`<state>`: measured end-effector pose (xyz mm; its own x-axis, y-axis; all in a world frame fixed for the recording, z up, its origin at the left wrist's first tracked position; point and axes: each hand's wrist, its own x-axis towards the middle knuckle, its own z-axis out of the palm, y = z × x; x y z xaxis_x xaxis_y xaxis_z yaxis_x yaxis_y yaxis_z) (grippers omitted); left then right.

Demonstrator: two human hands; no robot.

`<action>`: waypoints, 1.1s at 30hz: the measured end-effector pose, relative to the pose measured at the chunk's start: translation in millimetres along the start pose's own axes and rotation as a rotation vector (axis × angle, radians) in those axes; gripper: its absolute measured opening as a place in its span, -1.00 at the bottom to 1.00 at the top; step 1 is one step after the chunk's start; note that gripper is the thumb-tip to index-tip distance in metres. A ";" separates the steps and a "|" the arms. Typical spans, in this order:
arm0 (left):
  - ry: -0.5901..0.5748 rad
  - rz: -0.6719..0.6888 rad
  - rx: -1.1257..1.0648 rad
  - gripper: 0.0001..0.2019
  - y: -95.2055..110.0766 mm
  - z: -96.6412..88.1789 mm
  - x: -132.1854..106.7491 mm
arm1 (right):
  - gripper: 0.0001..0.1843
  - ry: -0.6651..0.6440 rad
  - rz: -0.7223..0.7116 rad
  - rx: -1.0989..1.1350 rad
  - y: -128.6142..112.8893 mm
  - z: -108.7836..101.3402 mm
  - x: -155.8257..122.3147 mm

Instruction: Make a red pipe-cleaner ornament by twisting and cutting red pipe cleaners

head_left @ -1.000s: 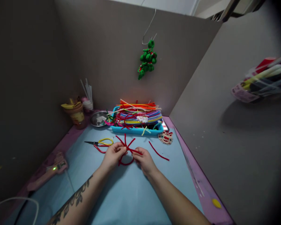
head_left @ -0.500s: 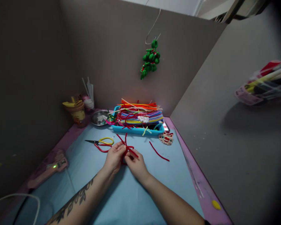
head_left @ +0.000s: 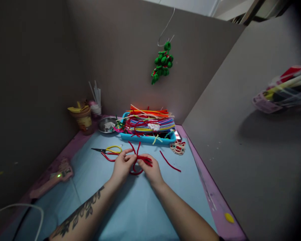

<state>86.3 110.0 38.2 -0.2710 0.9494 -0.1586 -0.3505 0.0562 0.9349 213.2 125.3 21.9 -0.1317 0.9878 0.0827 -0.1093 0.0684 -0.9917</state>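
Between my two hands is a bunch of red pipe cleaners (head_left: pixel 137 152), joined near the middle, with two ends sticking up and a curved loop hanging below. My left hand (head_left: pixel 123 164) pinches it from the left with thumb and forefinger. On the other side my right hand (head_left: pixel 152 169) grips it near the joint, and several looped strands lie across its fingers. To the right, a loose red pipe cleaner (head_left: pixel 170 161) lies on the blue mat (head_left: pixel 137 207). Scissors (head_left: pixel 106 151) with one yellow and one red handle lie just left of my left hand.
A blue basket (head_left: pixel 145 137) full of coloured pipe cleaners stands at the back. Beside it are a metal bowl (head_left: pixel 107 125) and a pot (head_left: pixel 82 118). A glue gun (head_left: pixel 54 180) with a lit green light lies left. A green ornament (head_left: pixel 163 63) hangs above.
My right hand has shifted slightly right and up, its fingers now around the strands. The red bunch has turned a little, and its lower loop shows more clearly.
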 end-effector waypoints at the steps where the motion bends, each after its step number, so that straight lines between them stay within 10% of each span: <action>1: -0.015 0.015 0.028 -0.56 -0.7 -0.5 0.0 | -0.74 0.019 0.039 0.051 -0.8 1.3 0.5; 8: -0.095 0.086 0.210 -0.76 -1.6 1.0 0.2 | -0.72 0.115 0.218 0.285 6.9 7.1 6.3; 17: -0.352 -0.058 0.207 -0.57 -14.5 11.4 -11.2 | -0.49 0.228 0.379 0.550 10.7 -0.1 13.1; 25: -0.400 -0.089 0.080 -0.70 -13.9 14.4 -11.3 | -0.51 0.270 0.318 0.466 11.1 -3.2 16.5; 33: -0.297 -0.175 0.009 -0.62 -24.4 24.4 -17.3 | -0.68 0.371 -0.073 -0.062 8.5 -8.5 10.3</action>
<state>121.5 99.7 25.9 0.0656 0.9737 -0.2184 -0.3604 0.2272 0.9047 219.2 137.3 13.4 0.2411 0.9626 0.1236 -0.0437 0.1380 -0.9895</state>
